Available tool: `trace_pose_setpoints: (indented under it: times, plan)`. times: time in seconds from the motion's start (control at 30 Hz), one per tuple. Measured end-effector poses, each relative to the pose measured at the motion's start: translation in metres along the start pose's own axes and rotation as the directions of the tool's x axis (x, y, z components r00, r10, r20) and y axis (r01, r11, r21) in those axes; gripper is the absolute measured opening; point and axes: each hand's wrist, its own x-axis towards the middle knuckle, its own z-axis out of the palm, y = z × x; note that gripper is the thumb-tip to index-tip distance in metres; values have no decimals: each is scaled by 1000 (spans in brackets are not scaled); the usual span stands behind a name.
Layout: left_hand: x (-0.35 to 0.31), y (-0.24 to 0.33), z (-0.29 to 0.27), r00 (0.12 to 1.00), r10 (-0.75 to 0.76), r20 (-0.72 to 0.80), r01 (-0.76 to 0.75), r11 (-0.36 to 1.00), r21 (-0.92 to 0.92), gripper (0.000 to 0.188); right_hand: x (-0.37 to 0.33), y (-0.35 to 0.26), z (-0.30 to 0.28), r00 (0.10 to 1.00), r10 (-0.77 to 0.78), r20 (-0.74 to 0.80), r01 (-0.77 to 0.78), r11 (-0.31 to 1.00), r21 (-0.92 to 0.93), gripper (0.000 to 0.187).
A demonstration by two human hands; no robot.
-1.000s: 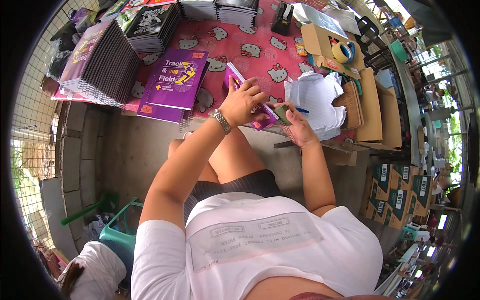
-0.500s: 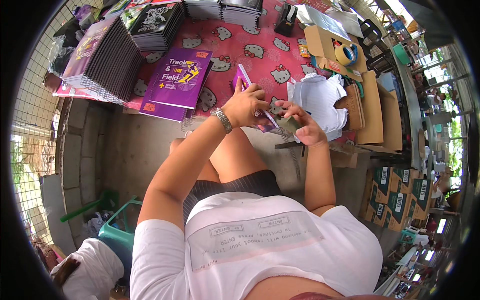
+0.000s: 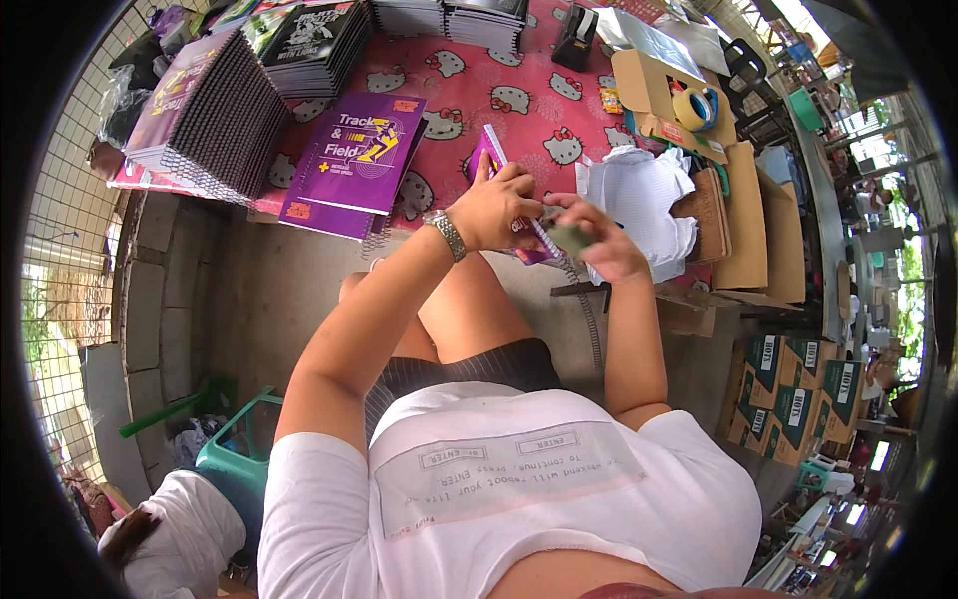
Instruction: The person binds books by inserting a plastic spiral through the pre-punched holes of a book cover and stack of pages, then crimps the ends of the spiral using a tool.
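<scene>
My left hand (image 3: 491,212), with a metal watch at its wrist, grips a purple notebook (image 3: 482,158) held on edge, its bound side tilted up toward me. A long spiral binding coil (image 3: 597,334) trails off the notebook's near end and hangs past the table edge. My right hand (image 3: 617,258) is closed on a small grey-green thing (image 3: 571,238) beside that end; motion blurs it, so its kind does not show. To the left, purple notebooks (image 3: 349,165) lie stacked flat, with a loose coil end sticking out at their near corner.
A tall stack of spiral notebooks (image 3: 205,115) and black-covered books (image 3: 317,50) stand at the left and back. At right lie crumpled white paper (image 3: 634,205), an open cardboard box (image 3: 763,225) and tape rolls (image 3: 691,108). A tape dispenser (image 3: 576,38) stands behind.
My right hand has tilted and shifted slightly down with the grey-green thing, its fingers drawing closer together. My left hand and the notebook have barely moved.
</scene>
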Motion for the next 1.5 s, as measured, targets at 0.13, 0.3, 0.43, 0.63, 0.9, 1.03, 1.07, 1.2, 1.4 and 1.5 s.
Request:
trace_pose_setpoints:
  times: [0.13,0.3,0.43,0.63,0.9,1.03,1.07,1.2,1.4,1.5]
  plan:
    - [2,-2,-2,999,-21,44,20,1000,11,39,3,0,4,998,-42,48,37,994,100,51]
    - [3,-2,-4,997,-40,72,40,999,4,47,9,1,-3,992,13,-127,-44,969,-245,50]
    - [5,0,-1,996,-87,8,87,996,-9,46,12,8,-4,966,131,-221,-184,953,-241,50]
    - [5,-34,-28,988,-153,-35,156,981,116,49,20,7,4,966,-213,-149,245,937,249,45]
    - [8,-21,-15,997,-78,19,79,991,-104,36,16,6,7,984,-180,-12,178,956,233,47]
    - [0,-16,-14,997,-32,-75,33,999,7,37,19,11,2,973,11,-231,-75,959,-273,48]
    - [0,-15,-17,997,-52,-53,51,999,-9,36,21,8,8,995,-50,-87,40,993,-114,47]
    - [-3,-14,-21,997,-79,-16,78,996,-48,37,25,4,-2,994,1,-109,-27,971,-237,47]
    - [-8,-33,-21,995,-30,-99,15,989,-148,28,45,6,-5,981,46,-191,-137,856,-499,54]
    - [-14,-42,-23,977,-72,-201,25,974,-227,26,40,15,-3,965,-251,72,214,919,331,57]
